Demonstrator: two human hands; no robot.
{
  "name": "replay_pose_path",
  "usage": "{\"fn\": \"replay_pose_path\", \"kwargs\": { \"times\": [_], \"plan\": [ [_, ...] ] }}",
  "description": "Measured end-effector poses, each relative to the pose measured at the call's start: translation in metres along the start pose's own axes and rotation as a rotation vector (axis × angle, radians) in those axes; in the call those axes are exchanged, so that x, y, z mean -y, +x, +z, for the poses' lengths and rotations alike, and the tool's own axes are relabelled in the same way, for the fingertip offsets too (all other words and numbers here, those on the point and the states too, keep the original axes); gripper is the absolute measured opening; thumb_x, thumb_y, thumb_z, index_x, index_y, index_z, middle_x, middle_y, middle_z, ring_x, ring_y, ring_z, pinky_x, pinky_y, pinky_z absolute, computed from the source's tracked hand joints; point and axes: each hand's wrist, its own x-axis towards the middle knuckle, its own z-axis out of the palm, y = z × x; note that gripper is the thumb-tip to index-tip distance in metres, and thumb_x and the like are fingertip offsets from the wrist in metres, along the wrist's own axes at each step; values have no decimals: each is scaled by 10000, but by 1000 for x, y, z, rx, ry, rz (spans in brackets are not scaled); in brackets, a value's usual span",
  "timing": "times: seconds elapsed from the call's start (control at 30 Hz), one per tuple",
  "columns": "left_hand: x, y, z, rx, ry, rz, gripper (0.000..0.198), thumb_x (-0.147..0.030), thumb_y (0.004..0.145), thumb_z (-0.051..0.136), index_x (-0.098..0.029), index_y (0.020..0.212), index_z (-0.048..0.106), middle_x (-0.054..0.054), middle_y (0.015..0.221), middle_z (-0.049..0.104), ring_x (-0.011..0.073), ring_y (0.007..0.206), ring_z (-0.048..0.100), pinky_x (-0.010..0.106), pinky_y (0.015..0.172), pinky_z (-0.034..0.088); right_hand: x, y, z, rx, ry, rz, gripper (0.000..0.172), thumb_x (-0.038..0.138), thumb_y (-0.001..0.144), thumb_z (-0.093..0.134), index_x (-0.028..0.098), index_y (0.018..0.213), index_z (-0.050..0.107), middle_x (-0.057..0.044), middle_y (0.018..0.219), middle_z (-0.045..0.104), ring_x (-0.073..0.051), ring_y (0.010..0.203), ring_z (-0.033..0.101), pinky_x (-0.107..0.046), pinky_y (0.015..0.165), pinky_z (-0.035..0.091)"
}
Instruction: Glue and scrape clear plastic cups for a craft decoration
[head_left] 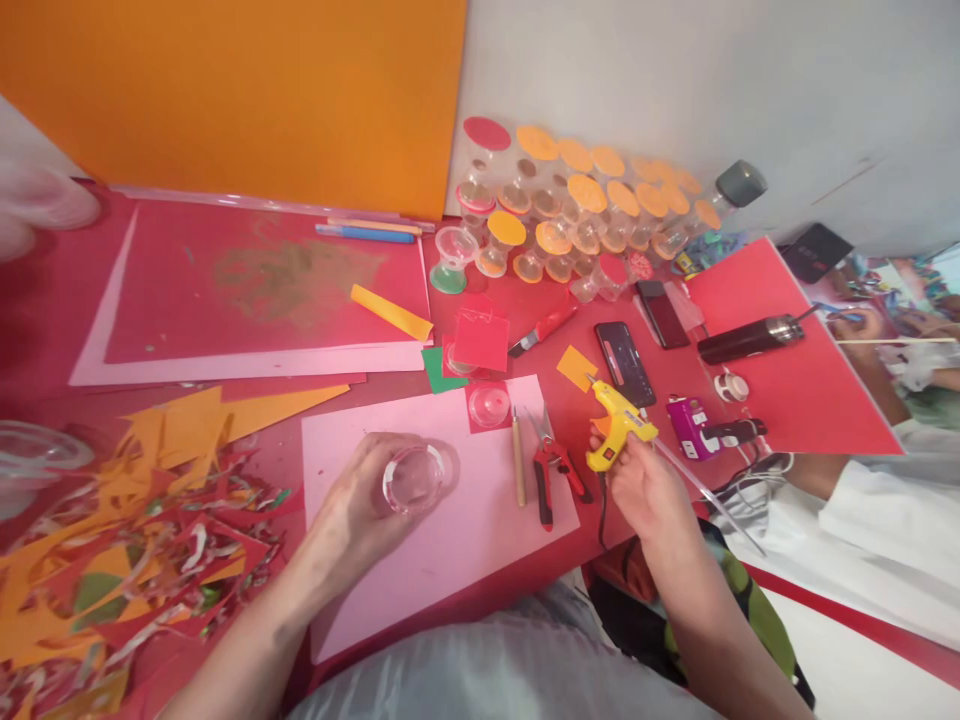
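Note:
My left hand [369, 490] is wrapped round a clear plastic cup [414, 478], its rim turned up toward me, above a pink sheet [360, 580]. In my right hand [646, 482] is a yellow glue gun [619, 425], its nozzle pointing up and left and a long clear glue stick [709, 498] trailing from its back. Between the hands lie a wooden-handled awl [519, 460] and red-handled pruning shears [555, 465]. Just beyond them, a clear cup [489, 404] rests on a red paper square. A small orange paper square [577, 368] lies near the nozzle.
Several joined clear cups with paper discs [589, 193] stand along the wall. Paper scraps [150, 530] are heaped at left. A red cutter [544, 330], phones [625, 362], a purple power adapter [688, 428] and a black flask [750, 340] lie about. Another person's hand [862, 330] shows at far right.

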Motion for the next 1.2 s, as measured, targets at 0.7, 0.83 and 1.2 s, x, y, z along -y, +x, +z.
{"fn": "replay_pose_path", "kwargs": {
  "times": [0.7, 0.83, 1.2],
  "plan": [
    [0, -12, 0, -24, -42, -58, 370, -342, 717, 793, -225, 1028, 629, 79, 1039, 680, 255, 984, 662, 390, 883, 540, -31, -48, 31, 223, -1154, -993, 291, 366, 965, 558, 216, 1199, 642, -87, 953, 749, -229, 785, 697, -369, 725, 566],
    [3, -19, 3, -82, -78, -112, 413, -366, 697, 818, -227, 990, 562, 95, 1079, 691, 252, 999, 667, 396, 892, 522, -39, -49, 57, 249, -1615, -1237, 268, 300, 978, 523, 143, 1151, 654, -104, 782, 677, -273, 718, 640, -394, 671, 490],
    [-9, -15, 2, -211, -241, -319, 419, -407, 635, 750, -247, 901, 468, -22, 766, 703, 169, 679, 678, 296, 642, 511, -41, -42, 74, 150, -1676, -1108, 399, 136, 845, 468, 89, 1230, 559, -144, 881, 663, -302, 750, 667, -388, 631, 534]
  ]
}}
